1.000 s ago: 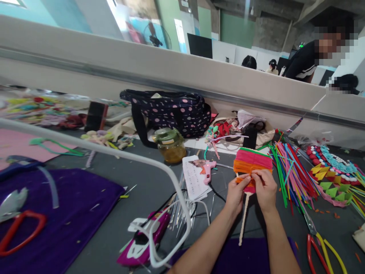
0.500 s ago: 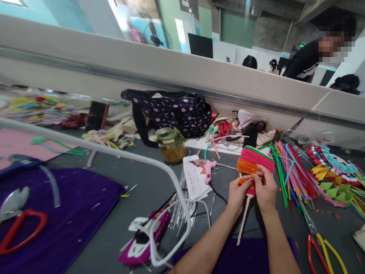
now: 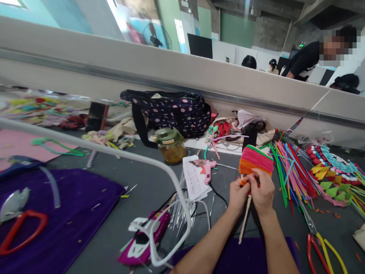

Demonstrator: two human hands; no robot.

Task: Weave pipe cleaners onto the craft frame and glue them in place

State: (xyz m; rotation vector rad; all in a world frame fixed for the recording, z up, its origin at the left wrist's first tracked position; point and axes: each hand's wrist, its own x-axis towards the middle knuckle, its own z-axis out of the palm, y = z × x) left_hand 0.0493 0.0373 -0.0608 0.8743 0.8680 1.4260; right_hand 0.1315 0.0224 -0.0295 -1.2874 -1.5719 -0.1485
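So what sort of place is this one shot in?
Probably a shared craft workshop: a grey worktable strewn with coloured pipe cleaners, a pink glue gun, and both hands on a pink-and-orange woven piece; other people work beyond a low partition.

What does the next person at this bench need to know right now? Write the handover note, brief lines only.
Left hand: closed on the lower edge of the pipe-cleaner fan, at its orange rows.
Right hand: pinching the same spot from the other side.
The fan is held up above the grey table, its pale handle stick hanging down between the wrists.
Done: pink and orange rows are in place, with a green edge on top.
Left: the bottom rows at the fingers look unfinished.
Nearby: loose coloured pipe cleaners to the right, pink glue gun to the left, pliers near right.
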